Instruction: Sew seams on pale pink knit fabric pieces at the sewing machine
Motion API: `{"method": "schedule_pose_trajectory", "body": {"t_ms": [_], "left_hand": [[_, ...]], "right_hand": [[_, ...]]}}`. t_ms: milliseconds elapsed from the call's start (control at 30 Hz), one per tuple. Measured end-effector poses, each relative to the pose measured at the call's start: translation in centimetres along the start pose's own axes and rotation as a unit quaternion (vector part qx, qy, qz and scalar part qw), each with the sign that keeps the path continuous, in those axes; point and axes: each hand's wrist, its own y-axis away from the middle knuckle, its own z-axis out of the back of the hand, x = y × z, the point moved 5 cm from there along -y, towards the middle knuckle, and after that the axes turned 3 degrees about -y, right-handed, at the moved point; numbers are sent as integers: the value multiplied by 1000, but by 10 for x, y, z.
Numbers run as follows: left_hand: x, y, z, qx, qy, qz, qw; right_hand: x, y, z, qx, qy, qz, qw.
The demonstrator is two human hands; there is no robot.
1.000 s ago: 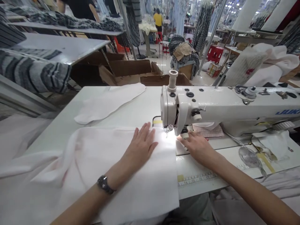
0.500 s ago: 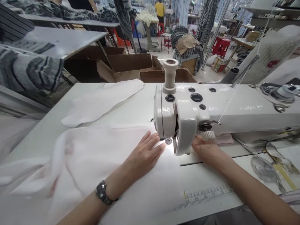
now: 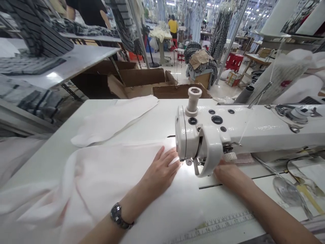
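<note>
While the left hand [image 3: 159, 173] presses spread flat on the white fabric [image 3: 142, 210], most of that cloth lies short of the sewing machine [image 3: 254, 128], and the right hand [image 3: 230, 174] is too hidden behind its head to tell its state.

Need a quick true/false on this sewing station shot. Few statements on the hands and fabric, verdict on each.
The left hand lies flat on the white fabric. True.
The wristwatch is on the right wrist. False: it is on the left wrist.
The right hand is at the white sewing machine, right of its needle area. True.
The second white piece is draped over the machine's arm. False: it lies on the table, left of the machine.
</note>
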Motion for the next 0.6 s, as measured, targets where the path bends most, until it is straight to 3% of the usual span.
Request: {"method": "schedule_pose_trajectory", "body": {"t_ms": [200, 333, 500, 600], "left_hand": [[0, -7, 2, 4, -44, 41, 998], [-16, 25, 16, 9, -112, 103, 988], [-92, 85, 50, 118, -33, -118, 985], [-92, 92, 63, 114, -18, -123, 986]], "right_hand": [[-2, -10, -7, 3, 31, -7, 999], [24, 16, 16, -5, 26, 10, 1000], [93, 83, 43, -35, -48, 150, 987], [121, 105, 34, -59, -38, 186, 980]]}}
